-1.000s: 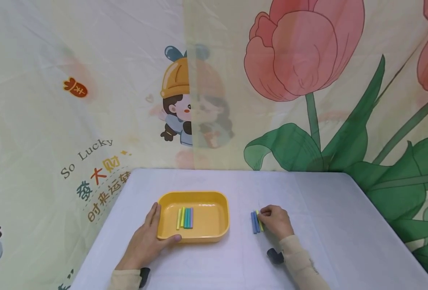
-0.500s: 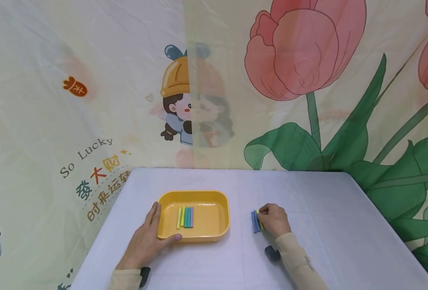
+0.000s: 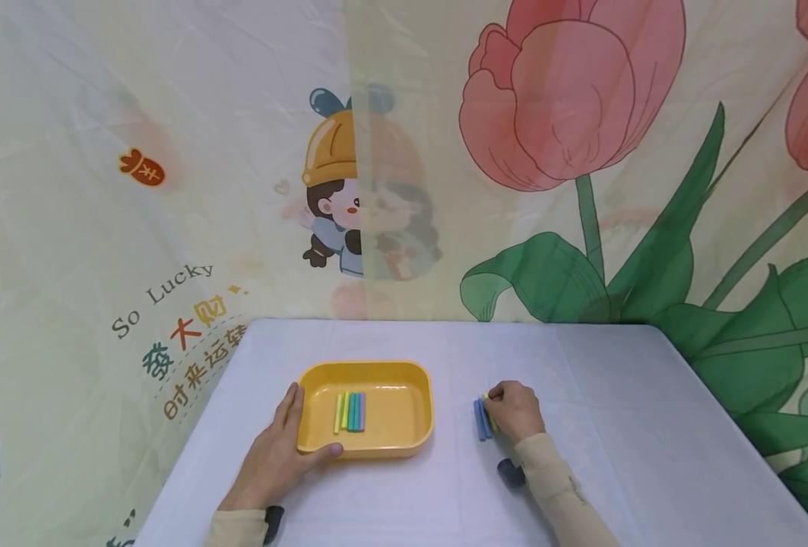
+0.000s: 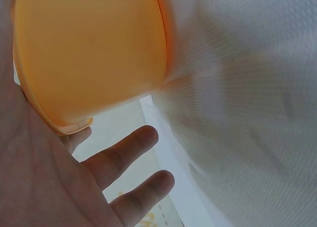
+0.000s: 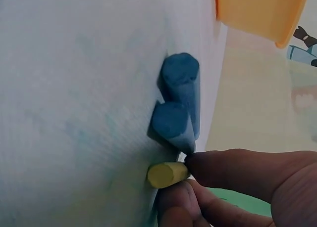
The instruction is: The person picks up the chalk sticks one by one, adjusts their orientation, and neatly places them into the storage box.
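My left hand rests against the left end of the yellow tray. Its thumb lies along the near rim, and in the left wrist view its fingers stretch out fairly straight below the tray wall. Several chalk sticks, yellow, teal and purple, lie side by side in the tray, among them a purple chalk. To the right, my right hand pinches a yellow chalk stick between thumb and fingers, close over the tablecloth. Two blue chalk sticks lie right beside it.
A white cloth covers the table. Behind its far edge hangs a printed curtain with tulips and a cartoon figure. Each wrist bears a dark device near the cuff.
The right wrist and forearm have shifted slightly left and away from the person, while the fingers stay at the yellow chalk. The left hand and tray look the same.
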### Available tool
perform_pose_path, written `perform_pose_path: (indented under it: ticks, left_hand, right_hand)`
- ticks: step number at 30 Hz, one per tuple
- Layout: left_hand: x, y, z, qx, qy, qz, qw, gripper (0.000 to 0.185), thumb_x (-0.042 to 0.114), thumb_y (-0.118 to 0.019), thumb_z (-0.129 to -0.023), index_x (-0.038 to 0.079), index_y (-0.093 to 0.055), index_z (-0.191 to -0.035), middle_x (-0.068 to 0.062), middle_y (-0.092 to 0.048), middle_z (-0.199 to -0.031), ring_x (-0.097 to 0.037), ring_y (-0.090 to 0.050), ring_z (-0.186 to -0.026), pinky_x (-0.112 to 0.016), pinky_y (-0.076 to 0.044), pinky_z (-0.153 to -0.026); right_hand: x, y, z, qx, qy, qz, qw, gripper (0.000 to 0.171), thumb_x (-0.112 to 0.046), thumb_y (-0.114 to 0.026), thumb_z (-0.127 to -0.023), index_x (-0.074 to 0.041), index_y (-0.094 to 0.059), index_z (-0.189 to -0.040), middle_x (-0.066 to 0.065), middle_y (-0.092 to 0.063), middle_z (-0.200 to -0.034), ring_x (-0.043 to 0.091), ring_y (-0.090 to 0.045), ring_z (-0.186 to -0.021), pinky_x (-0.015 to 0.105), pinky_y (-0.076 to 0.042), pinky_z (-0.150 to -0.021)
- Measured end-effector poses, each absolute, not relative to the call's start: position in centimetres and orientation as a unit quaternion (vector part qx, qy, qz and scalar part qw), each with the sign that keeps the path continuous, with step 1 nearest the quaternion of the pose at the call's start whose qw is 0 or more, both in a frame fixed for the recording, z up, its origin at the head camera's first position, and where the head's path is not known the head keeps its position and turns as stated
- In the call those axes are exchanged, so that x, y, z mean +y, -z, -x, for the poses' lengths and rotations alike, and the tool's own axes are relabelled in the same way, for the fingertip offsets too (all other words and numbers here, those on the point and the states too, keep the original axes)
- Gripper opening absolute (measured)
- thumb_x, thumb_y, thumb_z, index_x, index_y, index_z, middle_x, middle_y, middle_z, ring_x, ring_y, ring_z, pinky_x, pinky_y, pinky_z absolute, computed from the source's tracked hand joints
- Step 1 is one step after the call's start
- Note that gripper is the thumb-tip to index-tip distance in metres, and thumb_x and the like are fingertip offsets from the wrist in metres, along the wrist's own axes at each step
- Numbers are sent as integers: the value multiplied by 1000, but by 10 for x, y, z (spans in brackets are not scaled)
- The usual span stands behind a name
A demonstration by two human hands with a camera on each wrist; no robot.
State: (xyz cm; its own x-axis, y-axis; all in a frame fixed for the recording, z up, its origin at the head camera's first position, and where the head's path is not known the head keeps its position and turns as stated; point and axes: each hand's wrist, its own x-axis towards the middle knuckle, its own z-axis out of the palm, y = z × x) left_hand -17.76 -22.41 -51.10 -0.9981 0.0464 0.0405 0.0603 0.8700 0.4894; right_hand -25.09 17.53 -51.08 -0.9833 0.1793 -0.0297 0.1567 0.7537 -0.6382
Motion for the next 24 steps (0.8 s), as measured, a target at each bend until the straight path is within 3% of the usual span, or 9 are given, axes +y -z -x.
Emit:
perform_pose_path:
  ticks: [13, 24]
  left_hand:
    - [-224, 512, 178, -967, 251, 28, 11, 132, 84, -63, -75, 9, 0, -163, -14, -3, -170, -51, -37, -140, -62, -37, -111]
    - [-225, 510, 178, -968, 250, 26, 9, 133, 84, -63, -75, 8, 0, -163, -15, -4, -170, -51, -35, -141, -62, -37, -111]
  right_hand:
    - [175, 513, 255, -939, -330, 90, 29, 18, -10, -75, -89, 5, -76, -97, 15, -73, -91, 19, -64, -72, 32, -57, -59]
    - [181, 513, 254, -926, -363, 104, -2, 23, -14, -74, -88, 4, -76, -101, 13, -72, -92, 20, -63, -75, 31, -55, -59]
